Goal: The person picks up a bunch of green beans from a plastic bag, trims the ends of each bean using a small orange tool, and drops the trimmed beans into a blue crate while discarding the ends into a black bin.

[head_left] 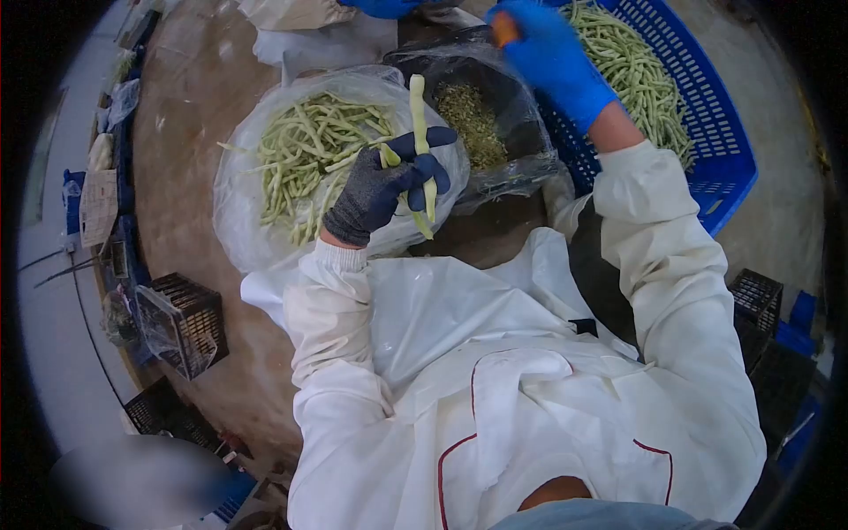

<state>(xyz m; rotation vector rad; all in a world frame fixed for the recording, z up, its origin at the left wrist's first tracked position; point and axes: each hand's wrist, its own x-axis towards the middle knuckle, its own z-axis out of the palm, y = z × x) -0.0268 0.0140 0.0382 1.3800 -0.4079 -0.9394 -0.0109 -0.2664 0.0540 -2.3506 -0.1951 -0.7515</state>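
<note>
My left hand, in a dark grey-blue glove, is closed around a few long green beans that point up and down past its fingers. It is over the edge of a clear plastic bag holding a heap of green beans. My right hand, in a blue glove, is bent round a small orange-brown thing I cannot make out, beside a blue crate filled with more green beans. Between my hands, a dark plastic-lined container holds small green trimmings.
Another person's blue-gloved hand shows at the top edge, near white plastic. Black crates stand on the floor at left and right. A blurred rounded shape is at the lower left.
</note>
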